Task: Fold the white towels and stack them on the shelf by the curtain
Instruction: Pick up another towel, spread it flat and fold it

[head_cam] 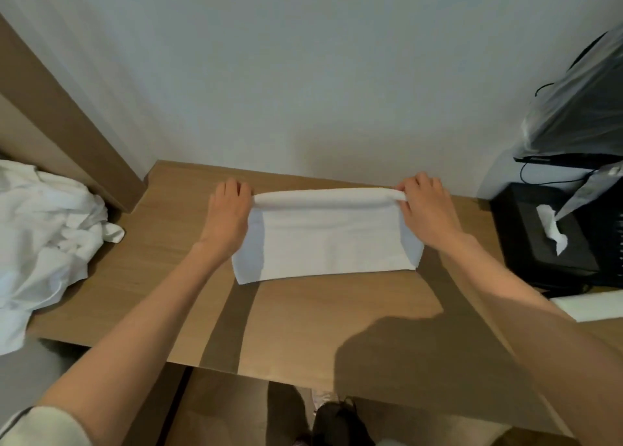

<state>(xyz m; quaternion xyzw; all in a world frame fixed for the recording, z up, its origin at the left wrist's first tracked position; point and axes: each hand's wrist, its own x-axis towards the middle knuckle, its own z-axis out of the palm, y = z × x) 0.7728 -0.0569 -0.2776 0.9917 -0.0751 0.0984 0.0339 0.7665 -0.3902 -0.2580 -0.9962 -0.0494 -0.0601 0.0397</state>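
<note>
A white towel (328,240) lies flat on the wooden table (188,277), its far edge lifted and curled over into a rounded fold. My left hand (229,213) grips the left end of that fold. My right hand (426,206) pinches the right end of the same fold. Both forearms reach across the table from the near side. A heap of unfolded white towels (43,240) sits at the table's left end.
A black tissue box (546,236) with a tissue sticking out stands at the right, under a plastic-wrapped black device (580,108) with cables. A white folded item (590,305) lies at the right edge. The wall is just behind the table.
</note>
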